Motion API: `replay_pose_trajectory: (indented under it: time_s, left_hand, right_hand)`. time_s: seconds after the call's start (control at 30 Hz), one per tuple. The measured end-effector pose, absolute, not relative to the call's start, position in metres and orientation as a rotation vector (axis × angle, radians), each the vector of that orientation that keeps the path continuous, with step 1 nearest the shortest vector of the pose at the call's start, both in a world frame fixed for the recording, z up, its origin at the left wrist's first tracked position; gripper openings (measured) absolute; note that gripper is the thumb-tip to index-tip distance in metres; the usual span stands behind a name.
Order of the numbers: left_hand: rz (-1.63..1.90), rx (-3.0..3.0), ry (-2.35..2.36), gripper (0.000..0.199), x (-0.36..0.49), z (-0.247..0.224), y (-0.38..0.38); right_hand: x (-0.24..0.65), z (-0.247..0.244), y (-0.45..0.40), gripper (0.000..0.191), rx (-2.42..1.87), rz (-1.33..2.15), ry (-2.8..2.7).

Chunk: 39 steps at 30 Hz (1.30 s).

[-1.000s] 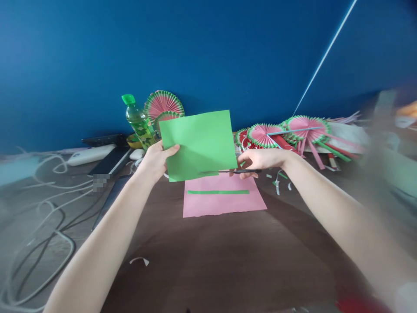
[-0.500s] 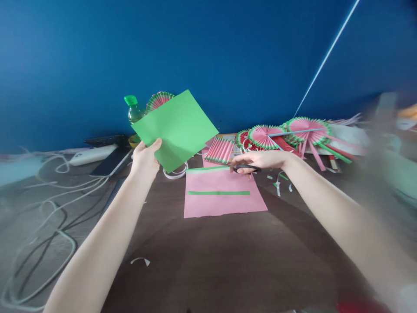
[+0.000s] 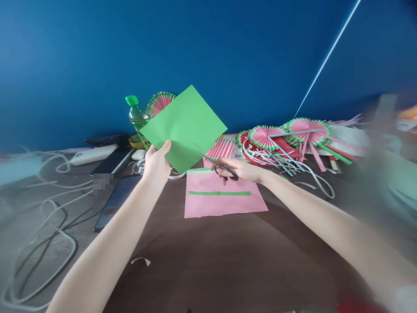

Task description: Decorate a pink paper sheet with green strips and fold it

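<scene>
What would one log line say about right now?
left hand: holding green sheet | right hand: holding scissors | pink sheet: on table, green strip on it

A blue wall (image 3: 247, 52) rises behind a dark brown bench (image 3: 228, 261); 1 thin white line (image 3: 326, 59) slants down the wall at right. The wall looks lighter at left; soft shadows cross the bench.

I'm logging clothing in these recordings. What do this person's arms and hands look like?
The left hand and right hand are bare, with no gloves, rings or wristbands visible. The left forearm shows no sleeve; nor does the right forearm, though a pale, blurred patch near the bottom right corner might be a cuff.
</scene>
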<state>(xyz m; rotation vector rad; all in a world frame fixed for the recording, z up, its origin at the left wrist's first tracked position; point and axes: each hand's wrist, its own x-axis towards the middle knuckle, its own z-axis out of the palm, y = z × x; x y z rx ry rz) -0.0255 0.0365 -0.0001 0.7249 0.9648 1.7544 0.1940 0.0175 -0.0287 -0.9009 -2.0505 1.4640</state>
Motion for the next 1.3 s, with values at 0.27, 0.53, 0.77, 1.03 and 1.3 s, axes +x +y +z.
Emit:
replay_pose_trajectory:
  time_s: [0.27,0.53,0.77,1.03,1.3]
  left_hand:
    - [1.731,0.752,0.962,0.015,-0.0238,0.0006,0.0324]
    - [1.730,0.731,1.001,0.017,-0.0212,0.0004,0.0321]
    - [1.732,0.698,0.993,0.017,-0.0209,0.0006,0.0323]
    - [1.731,0.721,0.995,0.014,-0.0189,0.0002,0.0299]
    - [1.727,0.711,0.994,0.018,-0.0196,-0.0018,0.0320]
  right_hand:
    - [0.1910,-0.0350,0.0175,0.025,-0.873,1.441,-1.986]
    - [0.1889,-0.0326,0.0139,0.030,-0.820,1.393,-1.972]
    - [0.1887,-0.0315,0.0132,0.032,-0.812,1.370,-1.990]
    - [0.1874,-0.0301,0.0124,0.032,-0.835,1.376,-1.982]
    - [0.1881,-0.0327,0.0139,0.030,-0.839,1.417,-1.931]
